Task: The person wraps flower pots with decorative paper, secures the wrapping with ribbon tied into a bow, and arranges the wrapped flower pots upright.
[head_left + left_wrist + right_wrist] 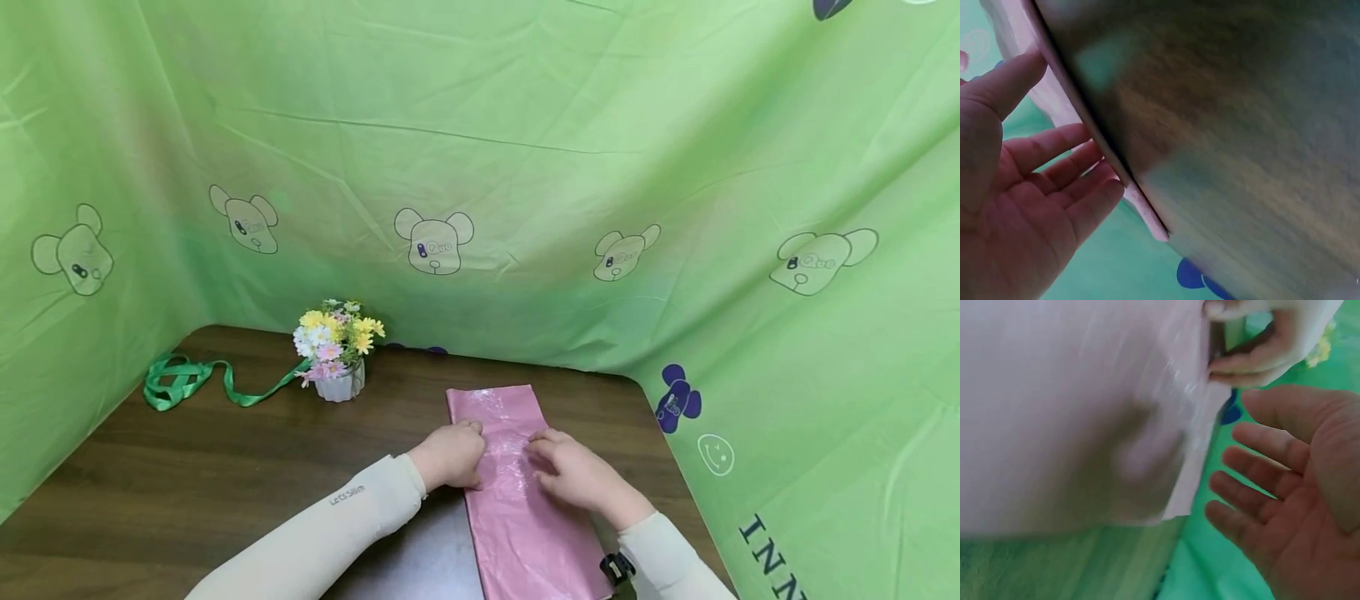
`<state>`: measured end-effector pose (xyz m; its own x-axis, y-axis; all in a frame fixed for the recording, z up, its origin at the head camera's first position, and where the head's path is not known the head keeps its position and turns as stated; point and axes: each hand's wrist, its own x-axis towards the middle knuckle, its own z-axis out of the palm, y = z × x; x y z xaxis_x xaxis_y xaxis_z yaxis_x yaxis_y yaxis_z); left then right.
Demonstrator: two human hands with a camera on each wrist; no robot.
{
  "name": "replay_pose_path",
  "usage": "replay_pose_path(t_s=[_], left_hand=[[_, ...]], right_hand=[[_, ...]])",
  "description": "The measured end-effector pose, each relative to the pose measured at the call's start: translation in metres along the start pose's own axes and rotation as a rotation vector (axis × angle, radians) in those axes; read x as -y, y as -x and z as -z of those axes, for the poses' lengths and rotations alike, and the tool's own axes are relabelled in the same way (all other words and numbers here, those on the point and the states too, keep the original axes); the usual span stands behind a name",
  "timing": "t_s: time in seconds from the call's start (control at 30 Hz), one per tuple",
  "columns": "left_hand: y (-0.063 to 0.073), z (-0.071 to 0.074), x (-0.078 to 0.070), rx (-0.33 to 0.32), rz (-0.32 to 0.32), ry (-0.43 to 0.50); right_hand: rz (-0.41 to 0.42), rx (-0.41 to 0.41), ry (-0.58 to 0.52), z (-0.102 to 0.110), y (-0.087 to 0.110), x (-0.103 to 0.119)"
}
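Observation:
A long, glossy pink sheet [517,517], creased and shiny, lies on the brown table. My left hand [453,454] is at its left side. In the left wrist view the left hand [1041,194] has its fingers extended, with the fingertips [1107,190] against the sheet's thin edge. Over the right part of the sheet hovers my right hand [577,475], fingers loosely spread. The right wrist view shows that right hand [1291,481] with nothing in its palm, the fingertips near the sheet's edge.
A white pot of artificial flowers [337,342] stands toward the back left. Green ribbon [176,383] lies loosely looped beside it. A grey, shiny surface [427,554] shows left of the pink sheet. Green printed cloth [525,167] hangs around the table [225,467] at the back and sides.

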<state>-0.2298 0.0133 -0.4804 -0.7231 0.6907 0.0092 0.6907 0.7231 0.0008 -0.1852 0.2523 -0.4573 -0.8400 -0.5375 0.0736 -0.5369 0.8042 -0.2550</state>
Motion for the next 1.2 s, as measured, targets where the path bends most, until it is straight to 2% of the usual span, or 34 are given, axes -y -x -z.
replay_pose_path(t_s=[0.2, 0.4, 0.6, 0.87, 1.2], left_hand=[[0.001, 0.002, 0.001, 0.040, -0.019, -0.020], [0.000, 0.002, 0.001, 0.072, -0.029, -0.032], [0.002, 0.002, 0.006, 0.092, -0.032, -0.015], [0.012, 0.008, 0.015, 0.109, -0.021, -0.002], [0.017, 0.004, 0.024, 0.109, -0.031, 0.004]], right_hand=[[-0.025, 0.009, -0.050, -0.015, -0.005, -0.019], [-0.045, 0.050, -0.075, -0.027, -0.001, -0.024], [-0.043, 0.050, -0.066, -0.029, -0.002, -0.016], [-0.038, 0.044, -0.027, -0.031, -0.011, -0.003], [-0.030, 0.021, -0.002, -0.035, -0.017, 0.007]])
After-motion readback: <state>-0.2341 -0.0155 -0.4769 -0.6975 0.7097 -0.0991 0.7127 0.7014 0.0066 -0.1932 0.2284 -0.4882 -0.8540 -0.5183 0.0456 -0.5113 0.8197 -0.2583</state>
